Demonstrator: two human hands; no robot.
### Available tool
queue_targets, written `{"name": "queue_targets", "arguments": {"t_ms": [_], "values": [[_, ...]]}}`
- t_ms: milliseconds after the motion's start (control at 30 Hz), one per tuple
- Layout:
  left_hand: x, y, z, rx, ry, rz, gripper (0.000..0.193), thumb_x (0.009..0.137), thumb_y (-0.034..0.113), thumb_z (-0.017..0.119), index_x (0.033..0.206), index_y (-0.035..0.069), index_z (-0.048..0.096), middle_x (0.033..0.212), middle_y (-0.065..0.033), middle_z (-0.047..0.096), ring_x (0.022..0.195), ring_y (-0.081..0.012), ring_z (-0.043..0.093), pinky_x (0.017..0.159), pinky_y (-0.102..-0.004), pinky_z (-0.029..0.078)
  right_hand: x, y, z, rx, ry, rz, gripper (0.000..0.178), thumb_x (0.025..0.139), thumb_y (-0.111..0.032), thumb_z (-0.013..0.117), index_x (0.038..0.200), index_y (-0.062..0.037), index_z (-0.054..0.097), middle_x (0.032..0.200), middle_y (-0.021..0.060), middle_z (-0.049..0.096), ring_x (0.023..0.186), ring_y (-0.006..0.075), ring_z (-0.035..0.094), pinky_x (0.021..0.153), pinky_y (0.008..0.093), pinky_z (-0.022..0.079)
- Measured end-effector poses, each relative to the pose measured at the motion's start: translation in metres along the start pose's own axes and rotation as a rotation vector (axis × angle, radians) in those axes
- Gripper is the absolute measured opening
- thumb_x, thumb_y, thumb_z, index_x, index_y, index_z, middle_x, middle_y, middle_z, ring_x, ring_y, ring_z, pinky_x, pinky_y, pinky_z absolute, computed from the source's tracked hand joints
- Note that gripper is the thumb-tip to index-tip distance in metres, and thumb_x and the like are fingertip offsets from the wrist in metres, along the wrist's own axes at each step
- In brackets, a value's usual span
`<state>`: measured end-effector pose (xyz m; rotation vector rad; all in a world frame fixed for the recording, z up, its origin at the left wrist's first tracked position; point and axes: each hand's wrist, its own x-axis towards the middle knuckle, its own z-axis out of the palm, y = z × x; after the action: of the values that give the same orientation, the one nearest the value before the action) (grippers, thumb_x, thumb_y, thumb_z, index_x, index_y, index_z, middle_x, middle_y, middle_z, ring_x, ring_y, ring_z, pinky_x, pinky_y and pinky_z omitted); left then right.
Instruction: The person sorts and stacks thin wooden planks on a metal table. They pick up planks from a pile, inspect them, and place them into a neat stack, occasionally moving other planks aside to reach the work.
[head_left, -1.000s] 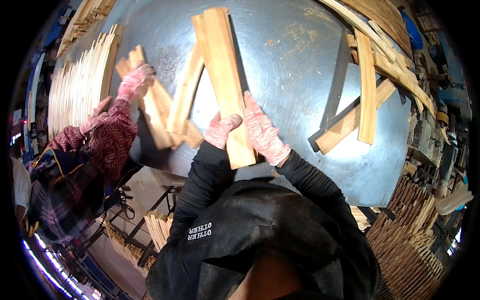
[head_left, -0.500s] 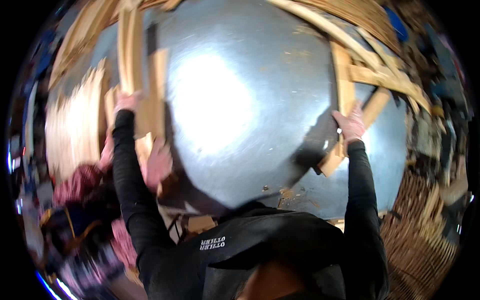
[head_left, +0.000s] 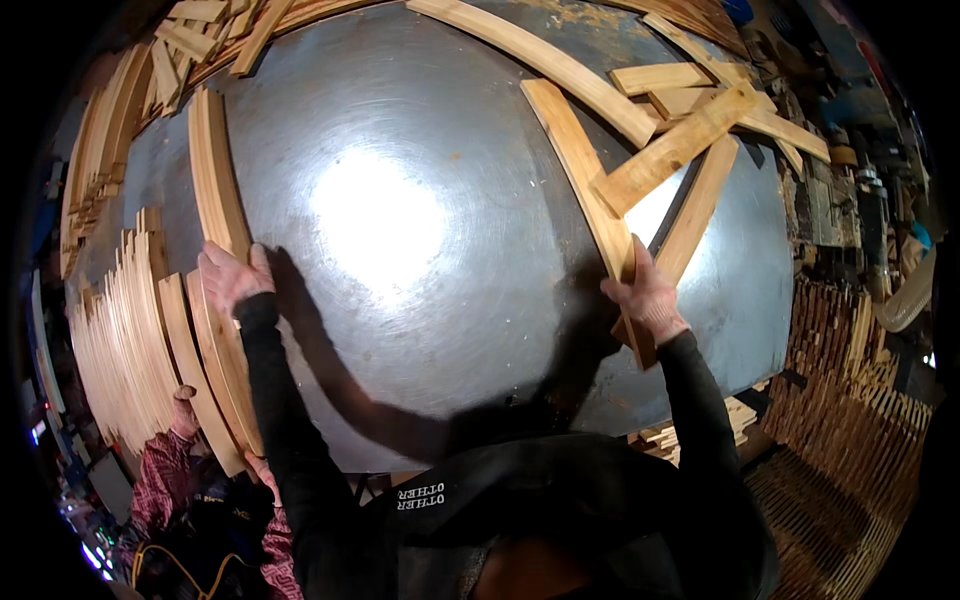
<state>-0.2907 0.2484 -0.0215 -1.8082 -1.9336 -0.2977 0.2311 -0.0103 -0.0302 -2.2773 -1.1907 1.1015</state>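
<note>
Your left hand (head_left: 235,278) pinches a long pale wooden plank (head_left: 216,165), far left; your right hand (head_left: 648,295) clasps a yellowish wooden plank (head_left: 577,160), right; tugging it might dislodge the tan wooden board (head_left: 680,148) overlapping it.

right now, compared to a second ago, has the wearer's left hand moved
Yes, the left hand has moved left across the metal table, much closer to the row of pale wood strips.
</note>
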Motion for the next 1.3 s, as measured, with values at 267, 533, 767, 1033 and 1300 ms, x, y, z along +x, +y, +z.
{"name": "queue_targets", "arguments": {"t_ms": [267,533,767,1033,1300], "values": [[-0.235,0.21,-0.09,-2.189,-1.383,-0.871,0.03,0.086,0.011,0.065,0.112,-0.001,0.057,0.108,-0.0094,0.063,0.094,-0.0225,0.063,0.086,-0.0351,0.053,-0.022,-0.074,0.036,0.06,-0.3,-0.153,0.043,0.096,-0.035,0.055,0.125,-0.0038,0.06,0.119,0.018,0.063,0.087,0.0238,0.065,0.076,0.0308,0.051],[-0.197,0.179,-0.095,-1.847,-1.206,-1.104,0.04,0.086,0.011,0.069,0.122,0.001,0.055,0.096,-0.0069,0.064,0.084,-0.0193,0.065,0.075,-0.0385,0.057,0.229,-0.094,-0.037,-0.741,0.378,-0.339,0.087,0.077,-0.059,0.065,0.139,-0.0055,0.038,0.124,0.0259,0.056,0.115,0.0433,0.055,0.095,0.049,0.045],[-0.232,0.163,-0.068,-1.596,-0.849,-0.899,0.041,0.088,0.01,0.064,0.125,-0.004,0.054,0.1,-0.0077,0.066,0.088,-0.0169,0.063,0.077,-0.0304,0.053,0.169,-0.098,0.003,-0.555,0.11,-0.332,0.073,0.088,-0.055,0.054,0.145,-0.012,0.038,0.125,0.0235,0.058,0.115,0.0384,0.057,0.094,0.0464,0.046],[-0.189,0.128,-0.127,-1.296,-0.385,-0.564,0.066,0.088,0.033,0.069,0.136,-0.005,0.044,0.13,-0.0242,0.055,0.121,-0.0309,0.054,0.099,-0.0379,0.046,0.025,-0.122,0.099,1.104,-0.824,-0.032,0.056,0.094,-0.041,0.06,0.127,0.0024,0.048,0.109,0.016,0.062,0.092,0.0286,0.066,0.083,0.041,0.056],[-0.058,-0.021,-0.061,-0.189,-0.17,-0.336,0.098,0.069,0.056,0.076,0.141,0.006,0.032,0.135,-0.0249,0.046,0.122,-0.0366,0.049,0.1,-0.0527,0.042,0.028,-0.206,0.182,0.854,-0.889,-0.263,0.036,0.097,-0.03,0.053,0.112,0.0025,0.056,0.099,0.0159,0.065,0.093,0.027,0.065,0.081,0.0368,0.055]]}}
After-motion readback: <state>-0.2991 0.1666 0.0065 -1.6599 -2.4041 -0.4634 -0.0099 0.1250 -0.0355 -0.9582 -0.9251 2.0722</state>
